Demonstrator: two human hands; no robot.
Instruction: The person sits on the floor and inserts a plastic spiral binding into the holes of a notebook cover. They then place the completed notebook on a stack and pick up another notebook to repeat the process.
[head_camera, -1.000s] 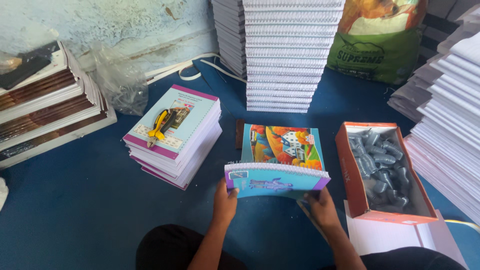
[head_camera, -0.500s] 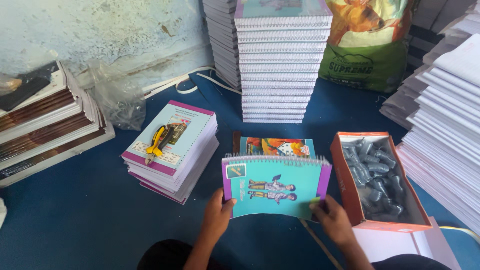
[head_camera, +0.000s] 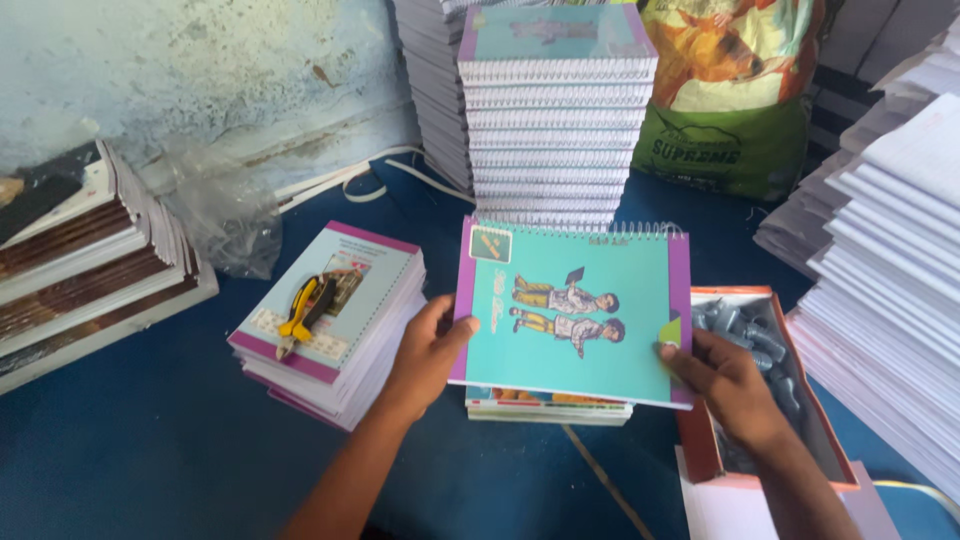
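Notebook look: spiral notebook (head_camera: 572, 312), teal cover, purple side strips, two cartoon kids in the middle, wire coil along the top edge.
Where: dead centre, lifted just above a short pile (head_camera: 548, 406) of books.
Grip: my left hand (head_camera: 425, 352) is pinching its 9 o'clock edge, my right hand (head_camera: 722, 378) is closed on the 4 o'clock corner.
Count: one notebook in hand, one pair of yellow pliers (head_camera: 304, 313) on the stack (head_camera: 335, 330) at 9 o'clock, one tall bound stack (head_camera: 556, 110) at 12, one orange box (head_camera: 772, 390) of grey bits at 3.

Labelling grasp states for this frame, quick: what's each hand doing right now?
Left hand: closed on the left edge of the spiral notebook, thumb on the cover.
Right hand: closed on the same notebook's lower right corner.
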